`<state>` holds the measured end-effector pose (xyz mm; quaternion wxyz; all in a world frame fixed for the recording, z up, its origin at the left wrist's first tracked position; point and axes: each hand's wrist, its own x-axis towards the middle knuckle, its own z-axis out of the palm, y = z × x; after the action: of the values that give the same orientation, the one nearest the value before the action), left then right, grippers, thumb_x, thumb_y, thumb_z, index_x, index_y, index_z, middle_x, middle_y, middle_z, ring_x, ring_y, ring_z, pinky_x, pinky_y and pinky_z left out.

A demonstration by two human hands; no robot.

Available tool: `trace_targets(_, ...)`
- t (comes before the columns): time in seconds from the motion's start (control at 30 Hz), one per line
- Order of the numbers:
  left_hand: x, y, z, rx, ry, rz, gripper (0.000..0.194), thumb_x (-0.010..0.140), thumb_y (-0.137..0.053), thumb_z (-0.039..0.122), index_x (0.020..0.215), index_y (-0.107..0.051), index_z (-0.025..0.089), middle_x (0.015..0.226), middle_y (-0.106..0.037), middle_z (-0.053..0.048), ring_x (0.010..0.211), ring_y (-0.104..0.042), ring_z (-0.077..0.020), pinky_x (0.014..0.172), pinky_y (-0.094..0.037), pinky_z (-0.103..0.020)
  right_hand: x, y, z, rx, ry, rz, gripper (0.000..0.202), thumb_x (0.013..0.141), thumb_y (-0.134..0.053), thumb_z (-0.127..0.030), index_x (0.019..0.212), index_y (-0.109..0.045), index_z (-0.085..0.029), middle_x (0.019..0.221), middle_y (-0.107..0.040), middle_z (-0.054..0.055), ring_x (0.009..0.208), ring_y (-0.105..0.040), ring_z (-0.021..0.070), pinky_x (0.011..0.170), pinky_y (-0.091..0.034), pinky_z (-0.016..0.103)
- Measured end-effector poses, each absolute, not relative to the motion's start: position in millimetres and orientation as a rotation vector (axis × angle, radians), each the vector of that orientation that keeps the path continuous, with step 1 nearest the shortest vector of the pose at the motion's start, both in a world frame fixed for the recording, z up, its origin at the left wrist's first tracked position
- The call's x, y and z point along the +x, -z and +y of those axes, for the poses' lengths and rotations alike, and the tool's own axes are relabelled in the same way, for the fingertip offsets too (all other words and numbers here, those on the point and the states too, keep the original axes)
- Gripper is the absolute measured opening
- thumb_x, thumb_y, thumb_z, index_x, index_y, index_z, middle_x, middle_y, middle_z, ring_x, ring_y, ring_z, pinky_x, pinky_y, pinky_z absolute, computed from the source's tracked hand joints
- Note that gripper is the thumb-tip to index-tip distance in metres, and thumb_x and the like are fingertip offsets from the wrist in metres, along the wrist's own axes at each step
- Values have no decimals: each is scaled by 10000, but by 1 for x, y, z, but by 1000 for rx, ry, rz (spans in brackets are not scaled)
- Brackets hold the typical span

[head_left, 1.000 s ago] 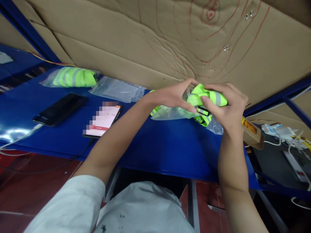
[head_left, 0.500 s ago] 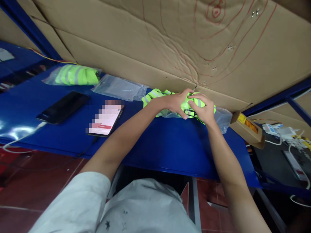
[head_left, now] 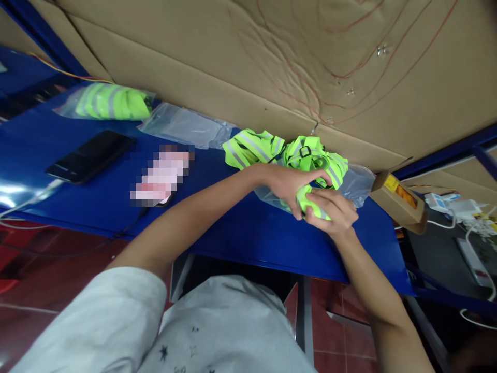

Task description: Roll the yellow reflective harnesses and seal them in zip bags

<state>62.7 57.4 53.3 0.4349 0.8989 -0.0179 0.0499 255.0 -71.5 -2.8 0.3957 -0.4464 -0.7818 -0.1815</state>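
Both hands are closed on a folded bundle of neon-yellow reflective strap (head_left: pixel 316 207) with a silver stripe, at the near side of a larger heap. My left hand (head_left: pixel 287 185) grips it from the left. My right hand (head_left: pixel 336 210) wraps its right side, fingers curled over it. Behind them lies the loose heap of the same reflective straps (head_left: pixel 252 147), with a black buckle (head_left: pixel 305 152) showing on top. A clear plastic bag (head_left: pixel 359 181) sticks out from beneath the heap at the right. The hands cover part of the bundle.
On the blue table (head_left: pixel 233 223), a bagged reflective strap (head_left: pixel 112 102), flat clear bags (head_left: pixel 186 127), a black phone (head_left: pixel 89 155) on a cable and a lit phone (head_left: pixel 163 176) lie left. A small cardboard box (head_left: pixel 398 199) stands right. Cardboard panels (head_left: pixel 194 62) rise behind.
Both hands have come nearer to me and slightly right, gripping a folded part of the strap. More of the heap and its buckle is now uncovered. The camera view has shifted a little.
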Motion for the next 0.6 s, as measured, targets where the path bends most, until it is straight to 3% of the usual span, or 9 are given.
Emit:
trace_targets(0.1, 51, -39, 29, 2362, -171, 152, 951, 798, -769, 177, 1618, -292, 252, 1446, -680, -115, 1256, -706, -267, 1009, -569, -352, 256, 16, -72, -1108, 411, -2193, 179, 821, -835, -433, 968, -833, -331, 941, -807, 36, 827, -778, 257, 697, -642, 385)
trace_targets(0.27, 27, -9, 1, 2541, -385, 321, 866, 917, -678, 111, 1660, -264, 273, 1542, -607, -117, 1354, -654, -239, 1121, -506, -357, 235, 24, -73, -854, 484, -2237, 146, 883, -798, -346, 1005, -802, -264, 993, -804, 37, 820, -723, 212, 714, -600, 356)
trace_targets(0.37, 14, 3, 9, 2548, -398, 295, 996, 854, -846, 196, 1662, -263, 219, 1544, -595, -160, 1378, -635, -272, 1154, -477, -381, 225, 22, -74, -770, 525, -2289, 236, 932, -756, -367, 1082, -787, -188, 1055, -801, 67, 944, -716, 226, 799, -596, 366)
trace_targets(0.47, 7, 11, 27, 2569, -324, 277, 1202, 690, -1004, 363, 1645, -297, 179, 1576, -554, -208, 1431, -586, -333, 1184, -440, -421, 225, 22, -74, -714, 619, -2384, 272, 952, -759, -394, 1158, -780, -218, 1117, -801, 48, 1070, -707, 232, 830, -574, 357)
trace_targets(0.6, 6, 20, 41, 2651, -291, 244, 919, 708, -943, 601, 1422, -573, 156, 1441, -670, -178, 1352, -636, -340, 1141, -441, -421, 232, 23, -74, -694, 686, -2460, 290, 922, -814, -411, 1168, -779, -261, 1167, -791, 41, 1094, -698, 231, 858, -558, 370)
